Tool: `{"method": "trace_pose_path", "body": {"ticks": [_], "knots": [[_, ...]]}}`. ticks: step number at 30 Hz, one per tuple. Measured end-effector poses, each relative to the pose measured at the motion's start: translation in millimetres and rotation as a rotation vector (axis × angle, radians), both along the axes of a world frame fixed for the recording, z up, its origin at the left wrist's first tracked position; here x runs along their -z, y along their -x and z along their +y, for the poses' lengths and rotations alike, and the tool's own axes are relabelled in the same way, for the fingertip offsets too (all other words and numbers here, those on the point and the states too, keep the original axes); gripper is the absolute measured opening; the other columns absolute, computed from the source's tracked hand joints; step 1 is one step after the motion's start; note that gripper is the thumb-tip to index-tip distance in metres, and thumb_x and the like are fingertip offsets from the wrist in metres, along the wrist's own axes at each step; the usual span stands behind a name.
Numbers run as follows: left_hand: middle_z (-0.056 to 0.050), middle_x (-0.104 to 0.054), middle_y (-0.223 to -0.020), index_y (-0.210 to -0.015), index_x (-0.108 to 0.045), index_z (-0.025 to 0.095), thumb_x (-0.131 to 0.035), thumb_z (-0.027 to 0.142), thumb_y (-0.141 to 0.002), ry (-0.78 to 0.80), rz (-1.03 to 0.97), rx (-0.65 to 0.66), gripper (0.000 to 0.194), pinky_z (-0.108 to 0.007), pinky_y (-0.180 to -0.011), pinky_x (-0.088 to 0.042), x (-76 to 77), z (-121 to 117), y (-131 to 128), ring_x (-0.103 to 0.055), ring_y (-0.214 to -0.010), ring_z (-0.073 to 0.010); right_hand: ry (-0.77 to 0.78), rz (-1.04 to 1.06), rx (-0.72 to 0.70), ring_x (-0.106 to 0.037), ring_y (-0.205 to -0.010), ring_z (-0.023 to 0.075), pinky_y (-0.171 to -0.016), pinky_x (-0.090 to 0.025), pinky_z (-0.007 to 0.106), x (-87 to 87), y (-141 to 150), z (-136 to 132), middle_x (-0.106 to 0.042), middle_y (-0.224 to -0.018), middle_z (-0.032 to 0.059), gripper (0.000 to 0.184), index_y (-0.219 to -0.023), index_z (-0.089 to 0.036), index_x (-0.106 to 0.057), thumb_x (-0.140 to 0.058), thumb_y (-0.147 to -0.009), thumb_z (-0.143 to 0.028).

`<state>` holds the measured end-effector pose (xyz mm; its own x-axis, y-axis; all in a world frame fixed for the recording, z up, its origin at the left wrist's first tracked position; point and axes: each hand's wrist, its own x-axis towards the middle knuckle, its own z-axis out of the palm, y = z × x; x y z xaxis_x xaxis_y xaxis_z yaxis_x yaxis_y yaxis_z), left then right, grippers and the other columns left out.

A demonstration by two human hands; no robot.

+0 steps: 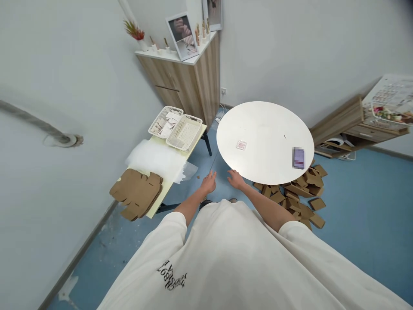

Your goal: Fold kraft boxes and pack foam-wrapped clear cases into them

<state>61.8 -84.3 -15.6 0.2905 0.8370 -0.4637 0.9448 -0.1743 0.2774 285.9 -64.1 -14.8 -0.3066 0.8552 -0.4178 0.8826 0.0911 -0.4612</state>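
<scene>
My left hand (209, 182) hangs in the air over the blue floor, between the side table (172, 183) and the round white table (261, 163). Its fingers are apart and hold nothing. Close to the round table's near edge is my right hand (236, 178), fingers stretched out and empty; whether it touches the edge I cannot tell. On the round table lie a small card with red print (241, 145) and a blurred purple item (298, 158). Flat brown cardboard box blanks (137, 193) are stacked on the side table beside white foam sheets (155, 157).
Two white baskets (190, 129) stand at the side table's far end, one with papers. Several folded cardboard boxes (298, 198) are heaped on the floor under the round table's right side. A wooden cabinet (180, 82) stands behind, a shelf unit (342, 125) at right.
</scene>
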Motion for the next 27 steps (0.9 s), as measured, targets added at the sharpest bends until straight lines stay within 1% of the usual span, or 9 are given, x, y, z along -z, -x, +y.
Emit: {"method": "trace_pose_path", "body": {"ticks": [3,8,10,12,16,19,22,25,27], "knots": [[-0.017,-0.014,-0.170,-0.160,-0.023,0.016,-0.042,0.027,-0.098,-0.021,0.002,-0.045,0.066,-0.043,-0.114,-0.037,-3.3,-8.4,26.9,-0.034,-0.150,-0.0332,0.005,0.017,-0.029,-0.039,-0.144,0.0308,-0.113,-0.039,0.043,-1.0,26.1,-2.0,-0.037,-0.160,0.0125,0.058,-0.157,-0.019,-0.038,-0.039,-0.102,-0.036],[-0.013,-0.018,-0.170,-0.158,-0.025,0.022,-0.044,0.028,-0.097,0.002,0.021,-0.097,0.064,-0.038,-0.114,-0.036,-6.1,-21.3,83.3,-0.033,-0.151,-0.0279,0.044,0.020,-0.045,-0.041,-0.143,0.0305,-0.113,-0.039,0.043,-1.7,78.2,-10.1,-0.037,-0.160,0.0134,0.057,-0.157,-0.020,-0.038,-0.039,-0.102,-0.035],[-0.013,-0.020,-0.169,-0.158,-0.027,0.023,-0.045,0.028,-0.096,0.002,0.024,-0.102,0.064,-0.040,-0.115,-0.035,-6.4,-24.7,111.5,-0.032,-0.152,-0.0273,0.064,0.025,-0.035,-0.042,-0.142,0.0298,-0.113,-0.039,0.042,-1.8,104.5,-15.2,-0.039,-0.158,0.0144,0.056,-0.156,-0.018,-0.040,-0.040,-0.102,-0.033],[-0.014,-0.022,-0.168,-0.157,-0.029,0.021,-0.043,0.027,-0.095,-0.013,0.019,-0.101,0.063,-0.043,-0.116,-0.034,-6.7,-26.4,141.9,-0.032,-0.151,-0.0283,0.086,0.034,-0.021,-0.044,-0.140,0.0286,-0.112,-0.040,0.040,-0.6,133.9,-20.8,-0.042,-0.156,0.0150,0.055,-0.155,-0.017,-0.042,-0.041,-0.101,-0.031],[-0.017,-0.025,-0.167,-0.153,-0.035,0.016,-0.044,0.024,-0.093,-0.063,0.004,-0.097,0.062,-0.046,-0.118,-0.032,-6.1,-23.7,201.6,-0.032,-0.150,-0.0309,0.103,0.059,-0.002,-0.048,-0.138,0.0252,-0.113,-0.039,0.039,7.4,197.2,-30.5,-0.049,-0.152,0.0129,0.053,-0.152,-0.020,-0.046,-0.043,-0.099,-0.028],[-0.017,-0.028,-0.165,-0.147,-0.045,0.016,-0.045,0.023,-0.092,-0.075,0.009,-0.105,0.055,-0.047,-0.118,-0.032,-4.0,-15.0,239.2,-0.033,-0.149,-0.0312,0.102,0.083,0.024,-0.051,-0.135,0.0234,-0.112,-0.040,0.037,13.9,240.4,-35.0,-0.052,-0.149,0.0123,0.051,-0.148,-0.020,-0.051,-0.045,-0.099,-0.027],[-0.017,-0.027,-0.166,-0.141,-0.050,0.014,-0.046,0.021,-0.091,-0.096,0.023,-0.131,0.050,-0.050,-0.121,-0.027,-2.0,2.0,268.9,-0.028,-0.151,-0.0324,0.118,0.103,0.054,-0.056,-0.129,0.0228,-0.110,-0.042,0.036,14.6,273.2,-37.8,-0.054,-0.147,0.0120,0.049,-0.146,-0.020,-0.053,-0.047,-0.098,-0.027],[-0.020,-0.023,-0.167,-0.142,-0.048,0.012,-0.045,0.021,-0.091,-0.106,0.029,-0.197,0.052,-0.052,-0.123,-0.021,-0.3,25.8,292.3,-0.024,-0.153,-0.0340,0.140,0.103,0.067,-0.058,-0.126,0.0232,-0.108,-0.044,0.036,9.1,293.3,-38.1,-0.055,-0.146,0.0115,0.048,-0.146,-0.021,-0.054,-0.048,-0.098,-0.027],[-0.022,-0.019,-0.167,-0.144,-0.047,0.010,-0.047,0.022,-0.090,-0.083,0.038,-0.236,0.054,-0.052,-0.122,-0.023,2.1,42.1,304.7,-0.022,-0.154,-0.0355,0.146,0.086,0.068,-0.058,-0.127,0.0238,-0.109,-0.044,0.036,4.6,300.7,-35.7,-0.055,-0.146,0.0117,0.048,-0.146,-0.021,-0.055,-0.047,-0.098,-0.026]]}}
